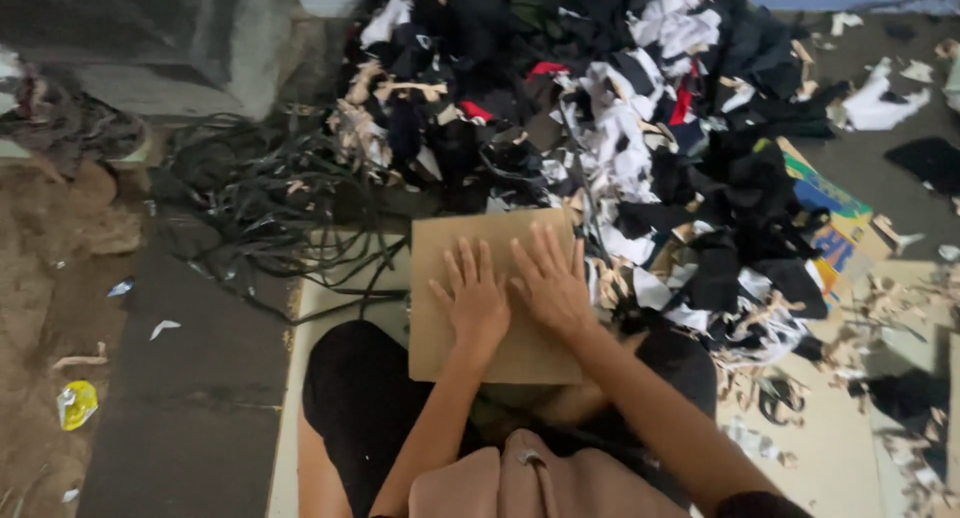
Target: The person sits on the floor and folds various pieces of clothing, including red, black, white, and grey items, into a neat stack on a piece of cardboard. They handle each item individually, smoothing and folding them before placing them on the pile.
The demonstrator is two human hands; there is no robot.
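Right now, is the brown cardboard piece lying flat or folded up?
Flat. The cardboard piece lies spread across the lap, with the left hand and right hand pressed palm-down on it.

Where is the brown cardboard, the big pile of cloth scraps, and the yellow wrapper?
brown cardboard (440, 248), head view, bare upper left part.
pile of cloth scraps (600, 108), head view, middle of heap.
yellow wrapper (77, 403), head view, its centre.
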